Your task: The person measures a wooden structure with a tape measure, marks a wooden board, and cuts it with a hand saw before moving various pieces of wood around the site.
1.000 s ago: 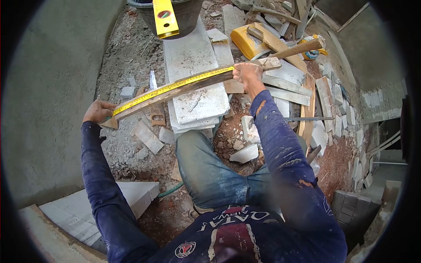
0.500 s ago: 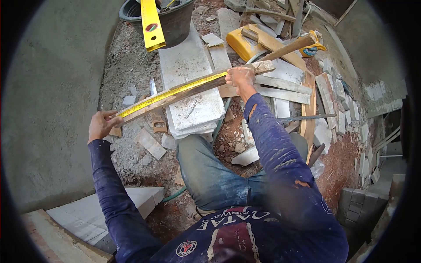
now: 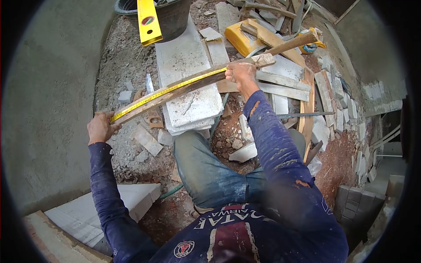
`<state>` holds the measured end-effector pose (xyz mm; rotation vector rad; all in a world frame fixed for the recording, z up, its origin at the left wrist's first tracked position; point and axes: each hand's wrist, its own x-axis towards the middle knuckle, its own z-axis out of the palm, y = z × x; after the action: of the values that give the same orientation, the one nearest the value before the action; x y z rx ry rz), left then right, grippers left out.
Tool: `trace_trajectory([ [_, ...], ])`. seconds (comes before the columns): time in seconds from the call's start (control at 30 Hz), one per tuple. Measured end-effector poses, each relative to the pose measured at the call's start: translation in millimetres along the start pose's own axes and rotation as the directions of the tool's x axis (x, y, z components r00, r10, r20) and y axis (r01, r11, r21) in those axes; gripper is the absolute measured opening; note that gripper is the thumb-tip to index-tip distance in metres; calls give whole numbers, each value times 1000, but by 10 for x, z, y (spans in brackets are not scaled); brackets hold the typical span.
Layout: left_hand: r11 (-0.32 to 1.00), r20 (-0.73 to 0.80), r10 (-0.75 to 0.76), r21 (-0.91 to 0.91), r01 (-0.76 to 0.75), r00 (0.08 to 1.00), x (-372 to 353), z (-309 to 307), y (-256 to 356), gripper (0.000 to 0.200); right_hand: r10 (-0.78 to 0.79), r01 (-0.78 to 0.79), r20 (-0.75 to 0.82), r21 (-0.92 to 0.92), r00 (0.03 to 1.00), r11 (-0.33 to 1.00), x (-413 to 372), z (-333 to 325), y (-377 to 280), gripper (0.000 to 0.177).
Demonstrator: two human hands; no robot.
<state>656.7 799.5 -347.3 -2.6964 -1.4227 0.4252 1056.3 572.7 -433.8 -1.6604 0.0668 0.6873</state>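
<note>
A yellow measuring tape is stretched along a long wooden strip, which slants over a stack of pale blocks. At the strip's lower left end, my left hand has its fingers closed round the strip and the tape's end. Near the upper right end my right hand is closed on the tape against the wood; its palm side is hidden. A handsaw's wooden handle lies below the strip, with its blade showing above.
A yellow spirit level rests across a black bucket at the top. A yellow jerrycan, planks and broken blocks lie to the right. A plastered wall rises at the left, above a large pale block.
My left hand has shifted slightly left, and more of the tape shows along the strip. The whole scene has moved slightly left and up in view. Both hands keep their hold.
</note>
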Motion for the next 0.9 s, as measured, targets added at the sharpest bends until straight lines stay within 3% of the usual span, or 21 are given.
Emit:
trace_trajectory([
  [0.07, 1000, 50, -7, 8, 6, 999, -17, -83, 52, 59, -53, 56, -69, 44, 996, 997, -113, -16, -17, 14],
  [0.2, 999, 13, -44, -14, 44, 999, -8, 60, -47, 66, -83, 86, -31, 127, 996, 988, -22, -50, 102, 15],
  [0.27, 993, -86, 12, -115, -22, 996, -60, 164, -123, 86, -198, 178, 74, 215, 977, 960, -209, -129, 197, 15],
  [0.3, 984, -92, -1, -179, -15, 996, -89, 177, -128, 109, -212, 195, 68, 202, 975, 960, -379, -156, 190, 16],
  [0.43, 939, -196, -63, -345, -8, 979, -472, 63, -1, 128, -208, 156, 105, 373, 972, 915, -813, -284, 411, 18],
  [0.47, 941, -196, -54, -338, -16, 979, -601, 21, 61, 128, -205, 154, 97, 380, 974, 912, -932, -315, 440, 18],
  [0.53, 831, -276, -6, -536, -149, 961, -860, -33, 245, 127, -131, 77, 144, 333, 981, 940, -1221, -339, 447, 19],
  [0.63, 812, -244, 78, -548, -204, 967, -1192, -87, 736, 125, -168, 70, 266, 344, 949, 936, -1564, -292, 595, 20],
  [0.67, 808, -362, 183, -475, -349, 914, -1268, -96, 927, 120, -174, 34, 322, 398, 931, 917, -1645, -287, 662, 21],
  [0.8, 805, -327, 244, -457, -379, 913, -1423, -28, 1635, 114, -163, -15, 466, 355, 870, 935, -1898, -347, 713, 19],
  [0.87, 782, -370, 265, -457, -423, 890, -1456, 82, 1912, 115, -146, 25, 572, 213, 807, 977, -1921, -501, 804, 22],
  [0.9, 712, -348, 254, -565, -418, 902, -1473, 102, 2056, 114, -180, 90, 599, 178, 780, 980, -1927, -580, 896, 26],
])
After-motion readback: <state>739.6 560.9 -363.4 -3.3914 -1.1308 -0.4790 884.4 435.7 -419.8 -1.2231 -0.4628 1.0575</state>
